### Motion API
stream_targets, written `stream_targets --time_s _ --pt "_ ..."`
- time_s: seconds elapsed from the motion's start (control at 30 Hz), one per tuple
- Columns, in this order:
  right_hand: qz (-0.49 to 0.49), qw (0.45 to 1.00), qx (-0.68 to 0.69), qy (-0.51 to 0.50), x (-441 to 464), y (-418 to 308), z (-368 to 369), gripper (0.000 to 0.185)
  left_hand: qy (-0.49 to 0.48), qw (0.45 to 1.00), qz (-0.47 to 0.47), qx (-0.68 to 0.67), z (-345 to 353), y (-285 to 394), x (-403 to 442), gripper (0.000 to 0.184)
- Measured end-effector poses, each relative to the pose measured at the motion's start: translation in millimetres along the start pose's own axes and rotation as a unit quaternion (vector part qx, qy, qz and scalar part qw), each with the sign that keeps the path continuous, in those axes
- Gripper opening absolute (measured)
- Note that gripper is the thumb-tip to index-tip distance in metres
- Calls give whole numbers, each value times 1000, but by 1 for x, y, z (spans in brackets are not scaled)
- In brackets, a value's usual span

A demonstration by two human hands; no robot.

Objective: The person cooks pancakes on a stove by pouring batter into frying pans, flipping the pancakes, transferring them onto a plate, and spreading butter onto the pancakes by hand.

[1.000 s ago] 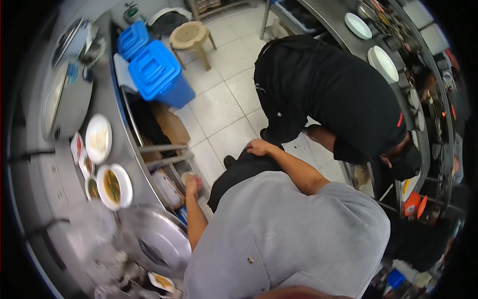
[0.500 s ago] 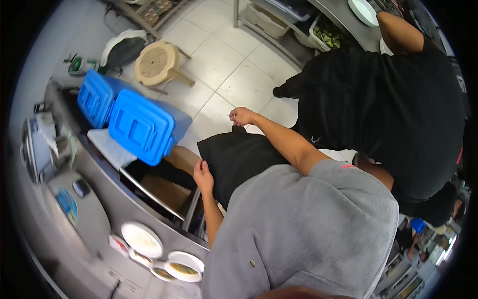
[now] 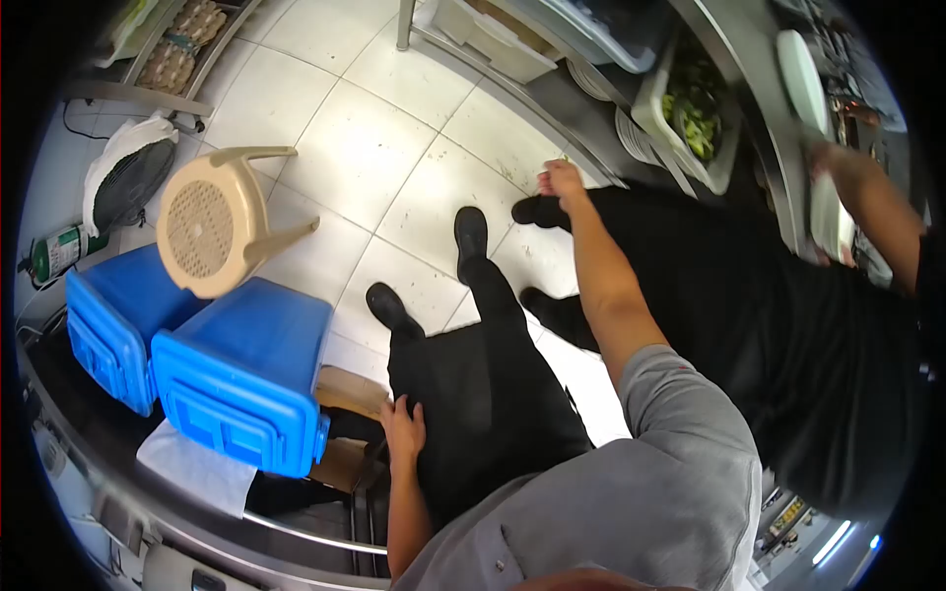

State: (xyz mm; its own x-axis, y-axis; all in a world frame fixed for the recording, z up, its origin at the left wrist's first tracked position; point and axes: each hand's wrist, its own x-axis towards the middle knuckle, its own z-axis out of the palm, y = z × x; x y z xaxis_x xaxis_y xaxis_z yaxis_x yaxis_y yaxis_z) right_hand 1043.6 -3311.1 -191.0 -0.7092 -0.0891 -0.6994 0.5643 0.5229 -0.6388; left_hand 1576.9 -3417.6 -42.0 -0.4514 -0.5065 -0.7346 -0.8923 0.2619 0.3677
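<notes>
Beside my black apron (image 3: 443, 379), my left hand (image 3: 403, 429) hangs with its fingers apart and nothing in it. It is close to the blue lidded bin (image 3: 241, 369) and the steel counter's edge. My right hand (image 3: 562, 180) is held out over the tiled floor (image 3: 394, 148), its fingers curled. Whether anything small is in those fingers cannot be made out. My black shoes (image 3: 472, 236) show on the tiles below. A person in black (image 3: 778, 325) is close on the right, with an arm reaching to the right-hand counter.
A beige plastic stool (image 3: 202, 227) stands beside the blue bins. Behind it are a black fan (image 3: 133, 182) and a green cylinder (image 3: 59, 254). Egg trays (image 3: 182, 44) sit on a rack at upper left. A tub of green vegetables (image 3: 698, 118) is under the right counter.
The view has turned left, away from the dishes on the left counter, and the stool and bins appear closer. My right hand has extended further forward. The co-worker is now reaching to the right-hand counter.
</notes>
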Motion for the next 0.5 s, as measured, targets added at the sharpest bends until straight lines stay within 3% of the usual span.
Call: stream_targets --time_s 0.07,0.13,0.23,0.27,0.33,0.43,0.47,0.5 --pt "-41 996 56 60 74 -15 -18 21 19 1000 -3 16 1 21 18 43" --pt "-76 984 131 95 146 -28 -51 21 15 997 -69 10 1 48 36 43" --pt "-97 948 238 187 220 -46 -94 27 63 995 -42 58 18 70 62 41" --pt "-100 950 229 185 249 -47 -112 27 61 994 -52 68 20 79 71 41" --pt "-77 919 351 164 322 -33 -158 30 58 993 -72 77 22 92 86 40" --pt "-61 840 538 -24 442 30 -244 30 51 992 -82 76 20 101 96 39" --pt "25 885 456 92 411 1 -212 27 49 992 -82 81 24 102 98 39" --pt "30 881 462 99 409 8 -218 27 42 991 -85 90 25 100 98 38"
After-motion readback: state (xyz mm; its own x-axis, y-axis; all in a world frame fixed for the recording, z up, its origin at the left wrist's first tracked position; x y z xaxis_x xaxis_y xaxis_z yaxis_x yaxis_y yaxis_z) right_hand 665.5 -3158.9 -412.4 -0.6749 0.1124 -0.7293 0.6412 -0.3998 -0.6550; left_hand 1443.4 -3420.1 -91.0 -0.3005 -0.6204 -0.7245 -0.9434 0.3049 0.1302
